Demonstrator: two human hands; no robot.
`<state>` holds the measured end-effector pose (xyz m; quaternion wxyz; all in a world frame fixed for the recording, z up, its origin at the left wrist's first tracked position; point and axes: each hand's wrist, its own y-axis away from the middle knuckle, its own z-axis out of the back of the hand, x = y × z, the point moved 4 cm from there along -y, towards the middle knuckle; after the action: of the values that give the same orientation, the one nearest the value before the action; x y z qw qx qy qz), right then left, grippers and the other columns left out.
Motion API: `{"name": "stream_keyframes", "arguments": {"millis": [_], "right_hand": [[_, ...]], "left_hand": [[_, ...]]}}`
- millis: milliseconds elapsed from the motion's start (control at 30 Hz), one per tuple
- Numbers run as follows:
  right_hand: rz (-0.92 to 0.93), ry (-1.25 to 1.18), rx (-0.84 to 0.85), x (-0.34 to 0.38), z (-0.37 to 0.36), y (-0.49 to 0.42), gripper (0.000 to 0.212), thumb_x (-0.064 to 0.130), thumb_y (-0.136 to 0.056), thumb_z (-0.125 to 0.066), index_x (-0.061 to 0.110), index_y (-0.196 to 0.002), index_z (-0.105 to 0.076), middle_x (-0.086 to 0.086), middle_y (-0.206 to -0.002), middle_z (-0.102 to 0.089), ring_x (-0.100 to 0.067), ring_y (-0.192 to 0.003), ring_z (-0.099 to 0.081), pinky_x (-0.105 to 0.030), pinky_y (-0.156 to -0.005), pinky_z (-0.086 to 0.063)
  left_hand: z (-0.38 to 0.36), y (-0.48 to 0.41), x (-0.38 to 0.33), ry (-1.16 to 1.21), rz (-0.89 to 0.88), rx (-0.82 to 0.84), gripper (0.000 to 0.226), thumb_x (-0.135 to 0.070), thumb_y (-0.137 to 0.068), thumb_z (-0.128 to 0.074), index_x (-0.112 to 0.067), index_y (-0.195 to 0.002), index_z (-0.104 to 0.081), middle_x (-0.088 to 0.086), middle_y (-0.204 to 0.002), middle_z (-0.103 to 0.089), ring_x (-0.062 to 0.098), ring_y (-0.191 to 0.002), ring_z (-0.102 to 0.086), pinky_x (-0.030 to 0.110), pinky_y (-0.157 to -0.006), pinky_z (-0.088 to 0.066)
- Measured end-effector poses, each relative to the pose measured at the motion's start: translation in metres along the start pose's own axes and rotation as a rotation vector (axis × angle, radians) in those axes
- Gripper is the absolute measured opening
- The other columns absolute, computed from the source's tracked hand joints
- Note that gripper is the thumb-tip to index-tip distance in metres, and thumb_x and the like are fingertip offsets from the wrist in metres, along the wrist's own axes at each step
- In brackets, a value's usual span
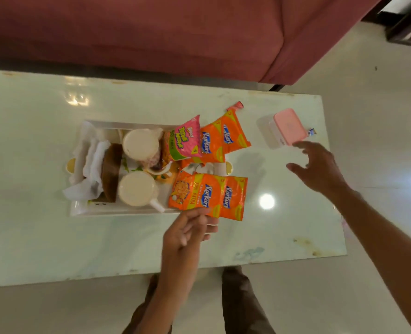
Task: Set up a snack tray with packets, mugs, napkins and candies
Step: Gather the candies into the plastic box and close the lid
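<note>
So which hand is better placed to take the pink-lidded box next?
Right. The right hand hovers open just beside the pink-lidded box, while the left hand is at the nearer Kurkure packets by the tray.

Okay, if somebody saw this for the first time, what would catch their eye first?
The bright orange snack packets fanned over the right end of the white tray, with a pink packet beside the far pair. The left hand is at the near packets' edge, while the right hand hovers open by a pink-lidded box right of the tray.
</note>
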<state>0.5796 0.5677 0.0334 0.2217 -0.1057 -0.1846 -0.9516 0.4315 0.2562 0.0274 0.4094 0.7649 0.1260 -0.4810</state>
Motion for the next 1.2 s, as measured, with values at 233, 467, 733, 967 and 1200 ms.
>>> {"name": "stream_keyframes", "arguments": {"millis": [233,467,733,967,1200], "right_hand": [[0.165,0.246,0.151,-0.028,0.012,-0.102,0.118,0.024,-0.063,-0.091,0.019,-0.156,-0.018,-0.014,-0.161,-0.016,-0.039,-0.144,-0.02,-0.051,-0.109,-0.033],[0.222,0.291,0.328,-0.042,-0.007,-0.146,0.141,0.027,-0.052,-0.096,0.043,-0.153,0.001,0.001,-0.165,0.011,-0.045,-0.147,-0.008,-0.064,-0.105,-0.033],[0.307,0.199,0.277,-0.047,-0.022,-0.152,0.127,0.035,-0.052,-0.094,0.032,-0.152,-0.017,-0.003,-0.161,-0.01,-0.043,-0.137,-0.031,-0.06,-0.098,-0.044],[0.233,-0.194,0.214,-0.035,0.007,-0.111,0.118,0.04,-0.055,-0.092,0.028,-0.151,-0.025,-0.004,-0.155,-0.025,-0.028,-0.135,-0.037,-0.038,-0.097,-0.041],[0.304,-0.488,0.335,-0.015,0.037,0.018,0.121,0.046,-0.047,-0.091,0.042,-0.149,-0.026,0.022,-0.14,-0.032,-0.005,-0.119,-0.048,-0.035,-0.092,-0.054]], "left_hand": [[-0.101,-0.008,0.015,0.001,0.035,0.041,0.024,-0.033,-0.093,-0.059,-0.019,-0.108,-0.071,0.003,-0.097,-0.079,0.019,-0.09,-0.076,0.031,-0.08,-0.06],[-0.156,-0.024,0.028,-0.063,0.09,0.001,0.016,-0.022,-0.103,-0.056,-0.019,-0.111,-0.069,0.004,-0.102,-0.078,0.021,-0.095,-0.075,0.035,-0.083,-0.06],[-0.173,-0.047,0.029,-0.157,0.132,-0.036,0.017,-0.024,-0.103,-0.055,-0.021,-0.111,-0.069,0.002,-0.104,-0.078,0.018,-0.096,-0.076,0.033,-0.084,-0.059],[-0.174,-0.066,0.018,0.081,0.132,-0.05,0.024,-0.02,-0.105,-0.051,-0.013,-0.124,-0.064,0.008,-0.122,-0.074,0.022,-0.113,-0.072,0.035,-0.096,-0.058],[-0.173,-0.085,0.007,0.299,0.332,-0.028,0.045,-0.044,-0.104,-0.041,-0.019,-0.136,-0.062,0.005,-0.133,-0.069,0.02,-0.123,-0.066,0.036,-0.097,-0.055]]}}
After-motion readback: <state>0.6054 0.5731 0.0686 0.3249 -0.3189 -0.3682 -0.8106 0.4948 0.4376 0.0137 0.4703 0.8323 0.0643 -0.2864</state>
